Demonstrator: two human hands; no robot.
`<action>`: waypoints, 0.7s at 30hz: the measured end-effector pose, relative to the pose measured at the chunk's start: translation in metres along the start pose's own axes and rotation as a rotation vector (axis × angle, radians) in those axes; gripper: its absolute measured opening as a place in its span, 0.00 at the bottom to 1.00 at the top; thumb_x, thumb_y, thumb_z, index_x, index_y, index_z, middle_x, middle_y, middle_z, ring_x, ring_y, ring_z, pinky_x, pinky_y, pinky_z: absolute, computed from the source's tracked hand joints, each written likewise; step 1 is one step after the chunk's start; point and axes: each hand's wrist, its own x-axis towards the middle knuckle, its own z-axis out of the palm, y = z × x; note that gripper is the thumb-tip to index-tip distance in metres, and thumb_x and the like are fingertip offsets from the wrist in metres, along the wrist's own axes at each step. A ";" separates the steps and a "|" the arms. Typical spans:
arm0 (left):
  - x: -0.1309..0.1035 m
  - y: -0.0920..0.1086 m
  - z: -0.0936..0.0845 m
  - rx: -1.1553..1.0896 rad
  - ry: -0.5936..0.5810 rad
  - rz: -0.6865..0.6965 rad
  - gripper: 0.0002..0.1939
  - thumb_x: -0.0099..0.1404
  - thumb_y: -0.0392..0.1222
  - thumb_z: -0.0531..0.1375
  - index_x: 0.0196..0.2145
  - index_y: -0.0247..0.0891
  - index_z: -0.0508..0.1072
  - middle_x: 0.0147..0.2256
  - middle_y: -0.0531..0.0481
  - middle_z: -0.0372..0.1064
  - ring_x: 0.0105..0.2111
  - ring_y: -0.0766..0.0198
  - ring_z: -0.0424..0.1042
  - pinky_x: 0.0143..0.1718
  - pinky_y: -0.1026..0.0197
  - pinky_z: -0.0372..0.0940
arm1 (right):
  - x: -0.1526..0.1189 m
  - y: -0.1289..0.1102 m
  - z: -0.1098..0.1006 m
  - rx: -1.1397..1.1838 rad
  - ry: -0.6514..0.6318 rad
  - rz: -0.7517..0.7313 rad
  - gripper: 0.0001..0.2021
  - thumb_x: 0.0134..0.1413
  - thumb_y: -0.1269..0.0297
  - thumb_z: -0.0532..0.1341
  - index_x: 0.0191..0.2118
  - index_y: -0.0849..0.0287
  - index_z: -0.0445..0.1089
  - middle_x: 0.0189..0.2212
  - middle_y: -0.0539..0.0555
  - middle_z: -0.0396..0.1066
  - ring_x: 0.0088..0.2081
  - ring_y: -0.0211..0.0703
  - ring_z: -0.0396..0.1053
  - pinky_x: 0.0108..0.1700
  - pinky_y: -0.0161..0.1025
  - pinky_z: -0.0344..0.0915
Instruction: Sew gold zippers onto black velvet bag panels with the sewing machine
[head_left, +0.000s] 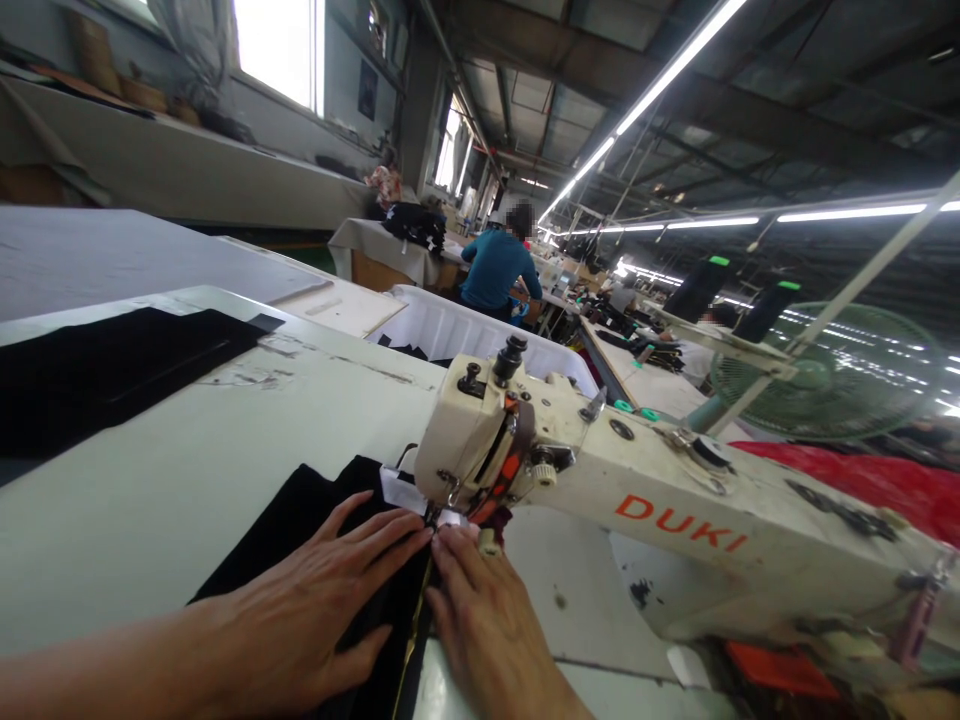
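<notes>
A black fabric piece (pixel 277 530) lies under the needle end of a cream sewing machine (pixel 585 470) marked DUKI. My left hand (pixel 322 580) rests on it with fingers stretched out and thumb apart, fingertips close to the presser foot. A yellow-gold line (pixel 411 640) runs along the fabric's right edge, between my hands. Just right of that edge, my right hand (pixel 487 610) lies with its fingers extended, their tips beside the presser foot. A white strip (pixel 403 490) sits on the fabric by the machine head. The needle tip is hard to make out.
More black fabric (pixel 127 370) lies at the left of the pale table (pixel 330 390). Behind the machine stands a white plastic bin (pixel 480 325) with dark pieces inside. Thread cones (pixel 697 288), a fan (pixel 825 370) and red material (pixel 847 480) are right. A person in teal (pixel 499 270) works farther back.
</notes>
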 end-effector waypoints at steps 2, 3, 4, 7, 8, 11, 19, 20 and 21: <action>0.000 0.001 0.001 0.001 0.025 0.005 0.36 0.66 0.43 0.60 0.70 0.37 0.58 0.66 0.39 0.59 0.65 0.45 0.62 0.64 0.38 0.61 | 0.000 0.001 -0.001 -0.006 0.006 0.003 0.20 0.69 0.64 0.55 0.62 0.60 0.68 0.59 0.55 0.72 0.58 0.56 0.72 0.57 0.52 0.74; -0.001 0.001 0.001 0.002 0.046 0.012 0.37 0.66 0.43 0.60 0.71 0.38 0.56 0.67 0.40 0.59 0.65 0.46 0.62 0.65 0.39 0.61 | 0.000 0.001 -0.001 -0.010 0.010 0.001 0.20 0.69 0.64 0.55 0.62 0.60 0.68 0.59 0.55 0.72 0.58 0.56 0.72 0.57 0.52 0.74; -0.002 0.000 0.002 0.003 0.067 0.022 0.38 0.66 0.43 0.60 0.71 0.39 0.54 0.67 0.41 0.58 0.65 0.46 0.61 0.65 0.40 0.60 | 0.000 0.001 -0.002 -0.012 0.012 -0.006 0.19 0.70 0.63 0.55 0.62 0.60 0.68 0.59 0.55 0.72 0.58 0.56 0.72 0.57 0.52 0.75; -0.006 -0.002 0.007 0.006 0.108 0.043 0.42 0.66 0.42 0.60 0.73 0.40 0.48 0.68 0.43 0.57 0.66 0.49 0.61 0.67 0.42 0.57 | 0.001 0.002 -0.004 -0.014 0.003 -0.035 0.19 0.70 0.63 0.55 0.62 0.60 0.68 0.59 0.55 0.72 0.57 0.54 0.73 0.57 0.51 0.75; -0.007 -0.003 0.009 0.009 0.115 0.047 0.43 0.66 0.42 0.60 0.74 0.40 0.46 0.68 0.43 0.57 0.66 0.49 0.60 0.68 0.42 0.56 | 0.002 0.002 -0.004 -0.013 0.000 -0.040 0.19 0.70 0.62 0.55 0.62 0.60 0.68 0.59 0.56 0.72 0.57 0.53 0.73 0.57 0.50 0.75; -0.010 -0.005 0.013 0.020 0.123 0.052 0.44 0.67 0.43 0.59 0.74 0.40 0.43 0.68 0.43 0.55 0.67 0.49 0.58 0.68 0.42 0.55 | 0.000 0.003 -0.004 -0.012 -0.013 -0.021 0.20 0.70 0.62 0.56 0.62 0.59 0.68 0.59 0.55 0.72 0.57 0.53 0.72 0.57 0.49 0.74; -0.007 -0.004 0.002 -0.078 -0.002 0.028 0.44 0.66 0.40 0.60 0.74 0.43 0.44 0.70 0.43 0.52 0.68 0.47 0.56 0.69 0.40 0.53 | -0.009 0.002 0.004 0.014 0.001 0.043 0.22 0.67 0.64 0.55 0.64 0.58 0.66 0.60 0.57 0.71 0.60 0.57 0.70 0.59 0.53 0.72; -0.007 -0.004 0.002 -0.092 0.006 0.033 0.44 0.66 0.40 0.60 0.74 0.44 0.44 0.70 0.43 0.52 0.68 0.47 0.56 0.69 0.40 0.51 | -0.009 0.002 0.003 0.020 -0.004 0.045 0.22 0.66 0.65 0.55 0.64 0.58 0.66 0.60 0.57 0.71 0.61 0.56 0.69 0.60 0.54 0.71; -0.006 -0.004 0.003 -0.108 0.019 0.034 0.44 0.66 0.40 0.60 0.74 0.44 0.45 0.70 0.43 0.52 0.68 0.47 0.56 0.70 0.40 0.49 | -0.008 0.002 0.002 0.028 -0.020 0.042 0.23 0.66 0.66 0.55 0.64 0.59 0.66 0.61 0.58 0.70 0.61 0.56 0.68 0.61 0.54 0.70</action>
